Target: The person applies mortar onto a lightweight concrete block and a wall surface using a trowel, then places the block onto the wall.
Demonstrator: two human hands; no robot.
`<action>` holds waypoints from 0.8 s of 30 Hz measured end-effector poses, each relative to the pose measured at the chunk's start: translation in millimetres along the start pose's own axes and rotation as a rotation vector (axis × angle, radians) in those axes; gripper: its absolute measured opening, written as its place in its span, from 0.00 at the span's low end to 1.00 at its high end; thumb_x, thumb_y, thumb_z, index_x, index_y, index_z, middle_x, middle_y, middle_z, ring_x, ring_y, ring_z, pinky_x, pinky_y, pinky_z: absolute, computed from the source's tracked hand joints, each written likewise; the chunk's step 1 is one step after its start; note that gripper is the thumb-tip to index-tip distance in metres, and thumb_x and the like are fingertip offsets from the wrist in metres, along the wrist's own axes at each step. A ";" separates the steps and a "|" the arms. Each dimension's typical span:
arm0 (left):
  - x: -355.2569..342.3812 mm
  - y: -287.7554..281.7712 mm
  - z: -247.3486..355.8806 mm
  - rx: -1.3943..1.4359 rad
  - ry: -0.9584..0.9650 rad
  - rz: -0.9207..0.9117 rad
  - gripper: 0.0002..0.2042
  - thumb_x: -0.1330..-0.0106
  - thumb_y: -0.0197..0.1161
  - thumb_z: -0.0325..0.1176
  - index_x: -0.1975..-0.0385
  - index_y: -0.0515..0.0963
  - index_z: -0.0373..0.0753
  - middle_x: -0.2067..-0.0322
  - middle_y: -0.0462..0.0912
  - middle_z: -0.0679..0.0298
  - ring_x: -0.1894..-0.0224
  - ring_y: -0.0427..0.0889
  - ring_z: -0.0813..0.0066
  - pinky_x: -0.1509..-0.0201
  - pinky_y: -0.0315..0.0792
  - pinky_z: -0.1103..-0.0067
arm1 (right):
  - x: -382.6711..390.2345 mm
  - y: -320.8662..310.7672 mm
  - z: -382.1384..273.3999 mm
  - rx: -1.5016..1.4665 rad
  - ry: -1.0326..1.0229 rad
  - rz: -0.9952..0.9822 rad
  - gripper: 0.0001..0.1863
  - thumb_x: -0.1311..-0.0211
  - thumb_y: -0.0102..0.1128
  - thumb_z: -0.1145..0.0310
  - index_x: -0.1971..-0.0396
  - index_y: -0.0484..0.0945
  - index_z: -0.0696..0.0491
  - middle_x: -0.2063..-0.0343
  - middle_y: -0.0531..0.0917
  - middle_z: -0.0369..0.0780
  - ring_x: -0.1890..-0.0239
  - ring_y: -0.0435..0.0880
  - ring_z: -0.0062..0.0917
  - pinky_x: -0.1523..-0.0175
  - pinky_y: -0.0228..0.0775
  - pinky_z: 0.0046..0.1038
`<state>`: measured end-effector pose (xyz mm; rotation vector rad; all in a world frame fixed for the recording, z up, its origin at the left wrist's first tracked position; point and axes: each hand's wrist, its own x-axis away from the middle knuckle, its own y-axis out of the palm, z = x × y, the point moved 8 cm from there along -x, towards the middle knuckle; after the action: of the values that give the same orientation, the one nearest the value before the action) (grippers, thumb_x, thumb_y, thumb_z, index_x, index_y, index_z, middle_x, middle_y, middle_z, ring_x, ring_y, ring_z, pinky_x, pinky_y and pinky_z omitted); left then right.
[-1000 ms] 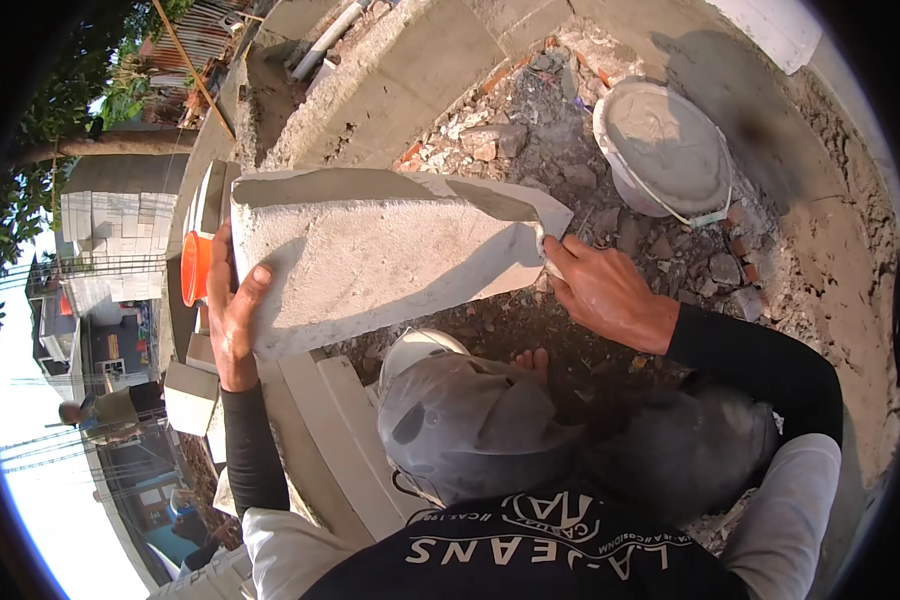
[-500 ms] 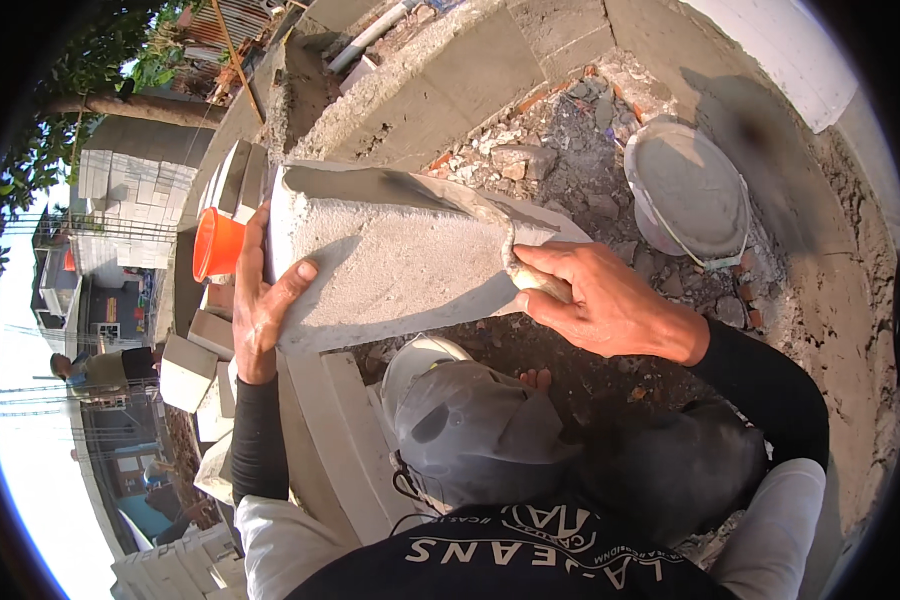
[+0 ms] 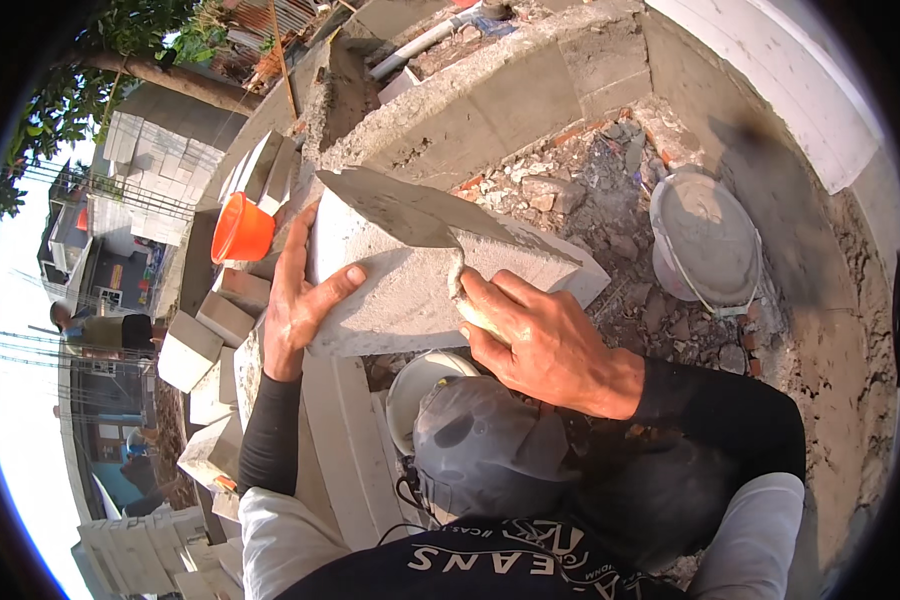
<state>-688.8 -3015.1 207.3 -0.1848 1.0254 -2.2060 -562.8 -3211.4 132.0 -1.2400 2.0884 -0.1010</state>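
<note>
A pale lightweight concrete block [image 3: 400, 295] is held lengthwise in front of me, its top face coated with wet grey mortar. My left hand [image 3: 295, 305] grips its left end, the thumb laid on the near face and the fingers around the end. In my right hand [image 3: 560, 345] is a trowel [image 3: 385, 210], the fingers wrapped round its light handle. The trowel's mortar-smeared blade lies along the block's top, toward the left end, partly hiding the mortar layer there.
An orange bucket [image 3: 242, 228] stands left of the block, near stacked blocks [image 3: 192, 352]. At right, a white bucket [image 3: 668, 265] of grey mortar sits on rubble [image 3: 610, 235]. A low block wall [image 3: 515, 100] runs behind; another wall [image 3: 820, 300] bounds the right. Below is a pale bucket [image 3: 410, 395].
My right hand has moved left and nearer to me, carrying the trowel blade along the block's top toward its left end. My left hand keeps its grip. The whole view has shifted slightly.
</note>
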 end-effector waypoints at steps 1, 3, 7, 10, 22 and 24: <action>0.0 1.6 -1.4 0.003 0.002 0.000 0.48 0.51 0.76 0.49 0.33 0.61 0.28 0.40 0.72 0.48 0.38 0.71 0.59 0.32 0.62 0.68 | 9.0 -5.7 -4.8 0.012 -0.011 -0.020 0.24 0.43 0.65 0.72 0.46 0.73 0.62 0.69 0.78 0.45 0.75 0.82 0.39 0.74 0.75 0.36; 0.8 1.5 -5.0 -0.014 0.002 0.046 0.49 0.52 0.77 0.50 0.33 0.60 0.28 0.40 0.72 0.47 0.37 0.71 0.58 0.32 0.62 0.68 | 15.2 -17.6 -6.5 -0.006 -0.056 0.038 0.24 0.43 0.66 0.71 0.47 0.74 0.60 0.69 0.77 0.43 0.77 0.82 0.36 0.76 0.74 0.34; 1.6 6.3 2.4 0.089 -0.031 -0.019 0.49 0.49 0.76 0.46 0.30 0.58 0.30 0.39 0.70 0.46 0.37 0.72 0.58 0.33 0.67 0.67 | -3.8 -28.2 -2.0 0.149 -0.013 0.048 0.24 0.42 0.65 0.72 0.46 0.73 0.62 0.69 0.77 0.43 0.78 0.81 0.35 0.76 0.74 0.34; 0.4 6.7 5.8 0.048 -0.009 -0.017 0.49 0.49 0.75 0.47 0.30 0.57 0.31 0.39 0.70 0.44 0.38 0.73 0.55 0.35 0.69 0.67 | -3.5 -15.0 14.1 0.275 -0.029 0.000 0.22 0.40 0.61 0.72 0.46 0.72 0.64 0.69 0.77 0.43 0.77 0.83 0.36 0.75 0.75 0.35; 0.0 2.8 -5.6 -0.064 0.015 0.048 0.47 0.48 0.71 0.55 0.31 0.62 0.34 0.42 0.73 0.44 0.43 0.77 0.56 0.39 0.71 0.66 | 155.6 -17.4 159.9 0.320 0.405 -0.247 0.23 0.41 0.61 0.68 0.46 0.71 0.62 0.66 0.80 0.51 0.67 0.83 0.50 0.62 0.75 0.47; 2.9 1.6 -2.9 -0.064 0.020 0.068 0.48 0.49 0.71 0.56 0.31 0.62 0.34 0.41 0.72 0.43 0.42 0.77 0.56 0.39 0.71 0.66 | 176.3 -28.3 166.4 0.315 0.441 -0.265 0.23 0.41 0.61 0.68 0.47 0.72 0.61 0.66 0.80 0.51 0.66 0.82 0.51 0.61 0.75 0.48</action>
<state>-691.3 -3015.9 203.7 -0.1543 1.0978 -2.1193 -495.3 -3322.3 -74.7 -1.3768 2.1393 -0.8589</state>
